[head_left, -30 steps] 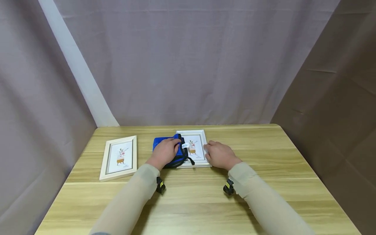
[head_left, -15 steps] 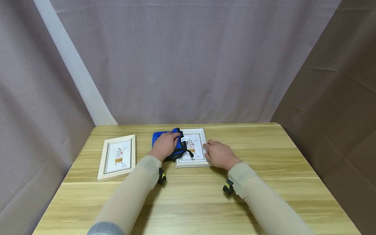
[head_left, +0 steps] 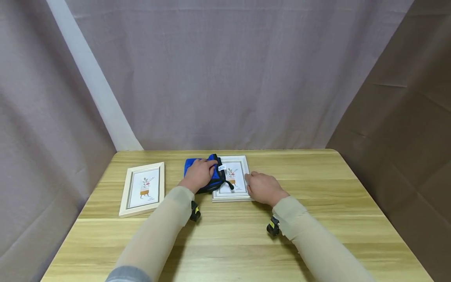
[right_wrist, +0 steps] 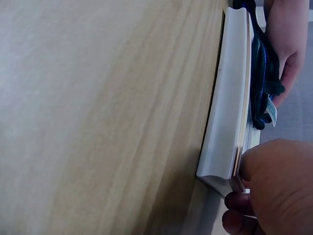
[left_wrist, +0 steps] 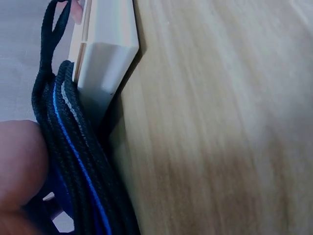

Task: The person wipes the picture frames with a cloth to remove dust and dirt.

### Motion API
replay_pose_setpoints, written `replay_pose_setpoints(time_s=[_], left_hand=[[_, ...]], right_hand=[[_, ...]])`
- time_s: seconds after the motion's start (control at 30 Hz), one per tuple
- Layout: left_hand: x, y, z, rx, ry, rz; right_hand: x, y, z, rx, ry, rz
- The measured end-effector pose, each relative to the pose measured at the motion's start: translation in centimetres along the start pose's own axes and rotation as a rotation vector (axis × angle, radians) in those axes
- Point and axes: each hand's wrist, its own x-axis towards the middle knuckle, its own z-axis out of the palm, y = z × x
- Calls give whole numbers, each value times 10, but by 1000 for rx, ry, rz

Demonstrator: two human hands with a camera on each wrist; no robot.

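Observation:
A white picture frame [head_left: 230, 198] lies face up near the back middle of the table, showing a drawing of flowers in an orange pot. My left hand [head_left: 199, 173] holds a folded blue cloth [head_left: 190, 162] with black edging over the frame's left side. A white tag [head_left: 221, 167] and a black loop [head_left: 230, 185] stick out from the cloth. At the frame's right edge, my right hand [head_left: 263, 188] pinches the rim between thumb and fingers. In the right wrist view the fingertips [right_wrist: 234, 221] sit around the frame's near corner.
A second, cream picture frame [head_left: 142, 190] with a similar drawing lies face up on the left of the wooden table [head_left: 232, 246]. Grey curtains [head_left: 225, 78] hang behind the table, and a brown one [head_left: 398, 129] runs along its right side.
My left hand and the blue cloth have slid a little away from me over the frame's left side. My right hand stays at the right edge; the frames lie as before.

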Motion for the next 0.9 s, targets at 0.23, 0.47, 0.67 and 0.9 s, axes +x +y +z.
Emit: replay_pose_setpoints(time_s=[0.23,0.47,0.67,0.9], left_hand=[[-6,0,-1,-6,-6,-17],[-14,3,-5,-3,-47,-28],[-21,7,-8,-27,-78,-60],[-32,13,-4,-37,-83,-74]], right_hand=[[-2,-5,-3,-2,6,-20],[-1,-4,-2,14,-4,-23],[1,-2,2,4,7,-15],[1,-5,-2,3,-21,-2]])
